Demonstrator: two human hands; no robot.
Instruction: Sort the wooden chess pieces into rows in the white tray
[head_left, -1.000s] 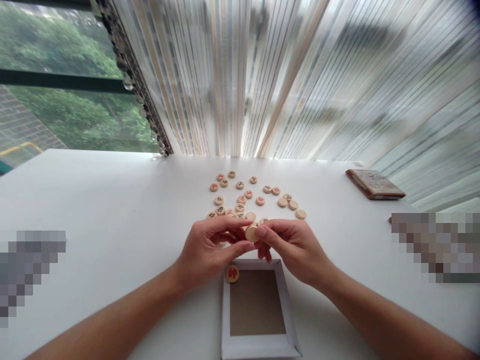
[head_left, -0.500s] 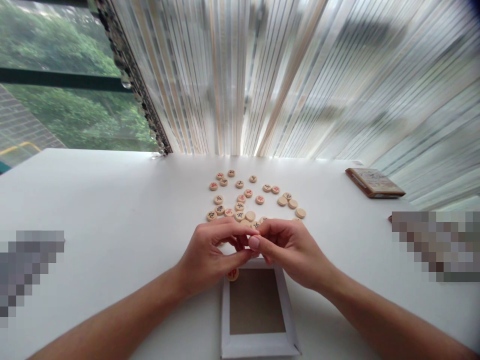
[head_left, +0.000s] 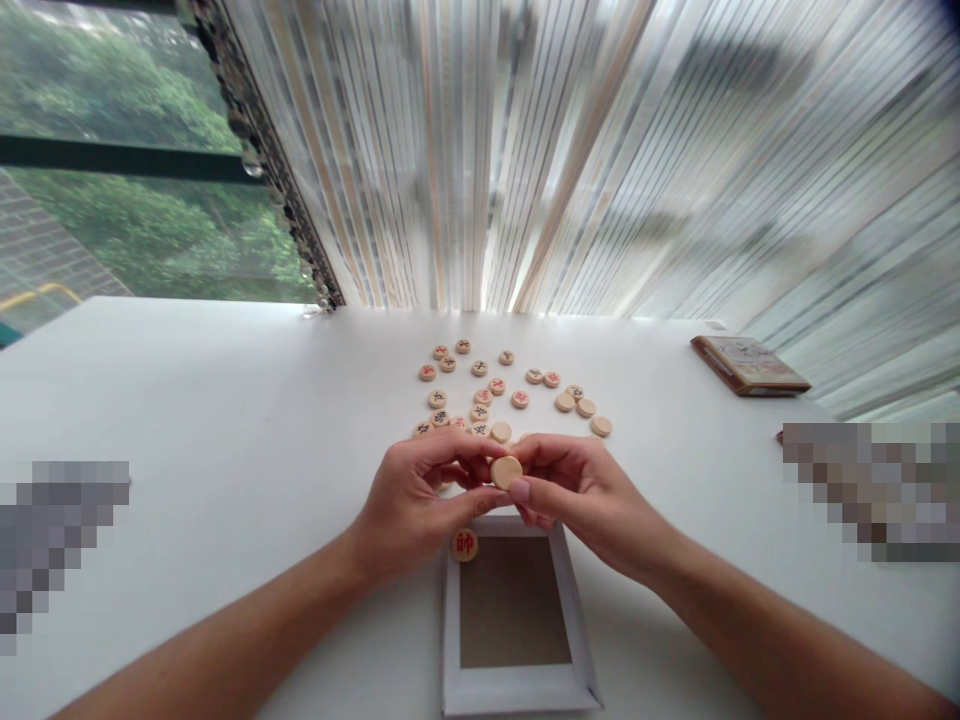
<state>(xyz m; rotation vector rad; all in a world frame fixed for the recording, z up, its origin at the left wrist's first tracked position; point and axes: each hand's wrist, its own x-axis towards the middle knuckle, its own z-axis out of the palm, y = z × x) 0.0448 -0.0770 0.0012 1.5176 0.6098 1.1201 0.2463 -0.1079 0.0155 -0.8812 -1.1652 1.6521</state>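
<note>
Between my two hands is a round wooden xiangqi piece (head_left: 507,473), its blank face turned up toward me. My left hand (head_left: 431,490) pinches it from the left with thumb and fingers. On the other side, the thumb and fingers of my right hand (head_left: 577,490) grip its right edge. Just below sits a shallow white box (head_left: 525,690) with a brown bottom. A piece with a red character (head_left: 464,545) lies in its upper left corner, close under my left hand. Several more xiangqi pieces (head_left: 480,412) are scattered beyond my hands, partly hidden by them.
A white table (head_left: 262,420) carries everything. To the right lies a flat brown-edged box (head_left: 750,365) with a picture on top. Pixelated patches cover things at the far left and right. A striped curtain (head_left: 487,150) hangs at the back beside a window (head_left: 135,150).
The piece between my fingers has turned so that its blank round face now shows; before, my fingers hid it. My hands stay in nearly the same place over the box.
</note>
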